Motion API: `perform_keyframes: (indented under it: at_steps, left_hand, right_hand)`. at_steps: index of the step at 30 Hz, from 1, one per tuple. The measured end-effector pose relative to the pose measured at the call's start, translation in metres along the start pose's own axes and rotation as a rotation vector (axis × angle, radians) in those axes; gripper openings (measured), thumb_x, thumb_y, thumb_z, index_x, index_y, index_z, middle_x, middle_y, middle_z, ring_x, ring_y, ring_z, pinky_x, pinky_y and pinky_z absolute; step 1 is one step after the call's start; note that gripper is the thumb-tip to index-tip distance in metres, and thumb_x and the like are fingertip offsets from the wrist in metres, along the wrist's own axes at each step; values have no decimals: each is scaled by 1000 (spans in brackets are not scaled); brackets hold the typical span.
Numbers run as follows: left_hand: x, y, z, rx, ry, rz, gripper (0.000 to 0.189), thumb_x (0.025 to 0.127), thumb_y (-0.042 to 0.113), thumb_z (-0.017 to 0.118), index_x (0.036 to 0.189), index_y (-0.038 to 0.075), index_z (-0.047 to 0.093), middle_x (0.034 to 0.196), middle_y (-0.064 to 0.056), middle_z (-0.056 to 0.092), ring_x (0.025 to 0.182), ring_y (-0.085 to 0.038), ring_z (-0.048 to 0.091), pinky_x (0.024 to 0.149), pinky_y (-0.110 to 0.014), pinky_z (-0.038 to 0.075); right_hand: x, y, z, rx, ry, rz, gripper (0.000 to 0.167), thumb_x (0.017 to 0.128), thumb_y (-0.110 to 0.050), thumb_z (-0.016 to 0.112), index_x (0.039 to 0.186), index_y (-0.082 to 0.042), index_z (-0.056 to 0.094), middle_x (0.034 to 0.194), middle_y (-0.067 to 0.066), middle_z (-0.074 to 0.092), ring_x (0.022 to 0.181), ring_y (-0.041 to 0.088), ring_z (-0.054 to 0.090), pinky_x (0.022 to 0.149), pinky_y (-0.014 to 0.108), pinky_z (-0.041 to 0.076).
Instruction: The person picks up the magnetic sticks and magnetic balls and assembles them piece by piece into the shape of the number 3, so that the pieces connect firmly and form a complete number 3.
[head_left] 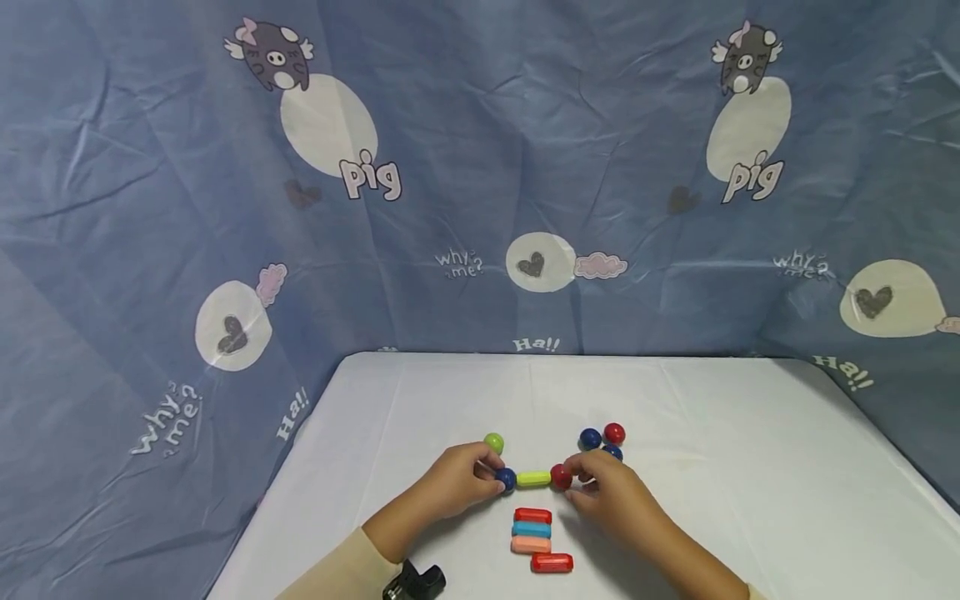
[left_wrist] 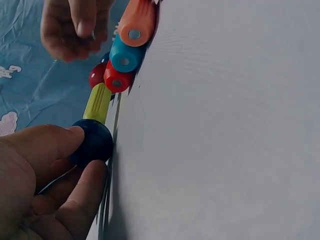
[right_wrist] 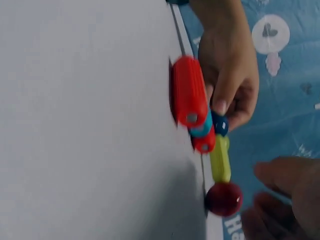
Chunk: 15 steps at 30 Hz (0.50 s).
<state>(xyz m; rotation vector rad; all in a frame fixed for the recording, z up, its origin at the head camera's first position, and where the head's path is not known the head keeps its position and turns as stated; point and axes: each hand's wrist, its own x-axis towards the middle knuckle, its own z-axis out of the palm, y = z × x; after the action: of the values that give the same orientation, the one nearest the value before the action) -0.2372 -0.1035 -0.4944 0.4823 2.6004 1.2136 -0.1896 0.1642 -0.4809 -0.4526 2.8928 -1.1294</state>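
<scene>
My left hand (head_left: 459, 479) pinches a dark blue ball (left_wrist: 95, 142) between thumb and fingers. A yellow-green rod (head_left: 533, 479) runs from that ball to a red ball (head_left: 560, 477), the three in one straight line on the table. Beside the red ball is my right hand (head_left: 611, 492); in the right wrist view its fingers (right_wrist: 272, 175) are spread loosely, apart from the red ball. Nearer the body lie a red rod (head_left: 533, 516), a blue rod (head_left: 532, 529) and an orange rod (head_left: 531, 544) side by side, with another red rod (head_left: 552, 563) just below them.
Behind the left hand sits a green ball (head_left: 493, 442). Past the right hand are a blue ball (head_left: 590, 438), a red ball (head_left: 614, 432) and a second blue ball (head_left: 612, 452), partly hidden. A patterned blue curtain (head_left: 465, 317) rises behind the white table (head_left: 735, 450).
</scene>
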Motion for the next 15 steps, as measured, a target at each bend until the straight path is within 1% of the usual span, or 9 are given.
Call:
perform_keyframes:
  at_steps: [3, 5, 7, 9, 11, 15]
  left_hand:
    - [1, -1, -1, 3, 2, 4, 22, 87, 14, 85, 104, 16, 72, 96, 4, 71, 87, -9, 67, 73, -27, 57]
    - [2, -1, -1, 4, 4, 7, 22, 88, 14, 85, 104, 16, 72, 96, 4, 72, 87, -8, 67, 74, -27, 58]
    - [2, -2, -1, 0, 4, 10, 22, 88, 14, 85, 105, 16, 71, 97, 4, 72, 87, -9, 67, 74, -27, 58]
    - [2, -2, -1, -4, -1, 5, 22, 88, 15, 85, 105, 17, 71, 98, 4, 72, 88, -8, 67, 75, -26, 58]
    - [3, -3, -1, -7, -7, 2, 22, 89, 15, 84, 105, 17, 71, 99, 5, 72, 88, -8, 68, 75, -26, 58]
    - [3, -4, 0, -6, -10, 0, 22, 89, 16, 84, 106, 18, 71, 99, 5, 72, 88, -8, 67, 75, -26, 58]
  right_hand:
    - [-7, -6, 1, 15, -160, -84, 25, 90, -15, 82, 114, -18, 74, 109, -8, 71, 100, 10, 67, 90, 35, 61]
    - [-10, -9, 3, 6, -262, -117, 27, 93, -20, 79, 120, -21, 74, 115, -10, 70, 105, 8, 65, 97, 40, 58]
    - [-12, -11, 7, -30, -333, -138, 30, 96, -25, 77, 125, -24, 73, 123, -13, 68, 113, 6, 63, 103, 44, 55]
    - [-14, -12, 10, -65, -355, -165, 30, 97, -24, 75, 127, -25, 73, 125, -15, 67, 117, 6, 61, 107, 45, 52]
    - [-14, -12, 12, -85, -353, -187, 29, 97, -19, 74, 126, -25, 74, 124, -15, 67, 117, 6, 61, 108, 44, 52]
    - [-14, -10, 15, -83, -299, -197, 24, 96, -11, 73, 115, -26, 75, 112, -17, 66, 105, 1, 60, 100, 37, 56]
